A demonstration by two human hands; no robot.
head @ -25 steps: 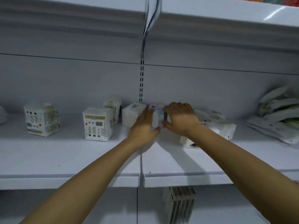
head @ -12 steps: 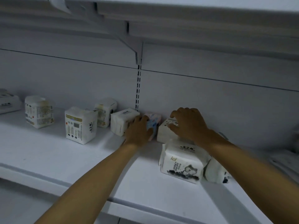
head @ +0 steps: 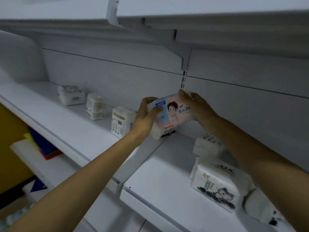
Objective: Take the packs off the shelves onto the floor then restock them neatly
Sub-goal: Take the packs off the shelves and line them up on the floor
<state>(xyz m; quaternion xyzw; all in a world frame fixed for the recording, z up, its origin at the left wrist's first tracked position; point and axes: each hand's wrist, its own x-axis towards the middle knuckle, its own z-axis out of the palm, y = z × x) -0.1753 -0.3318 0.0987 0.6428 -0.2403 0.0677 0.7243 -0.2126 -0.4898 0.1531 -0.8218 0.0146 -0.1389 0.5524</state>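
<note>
Holding pink pack (head: pixel 170 113) over white shelf (head: pixel 158 178).

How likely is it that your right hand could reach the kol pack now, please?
Probably not yet: the right hand grips the pink pack with the left hand, though the kol pack lies unobstructed nearby.

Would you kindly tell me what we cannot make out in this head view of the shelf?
Head view only:
- The pink pack: ends covered by the left hand and right hand; small print unreadable.
- The white pack beneath it: mostly hidden by the pink pack and left hand.
- The dotted pack: partly behind the right forearm.
- The coloured items below: cut off by the shelf, kind unclear.
</note>
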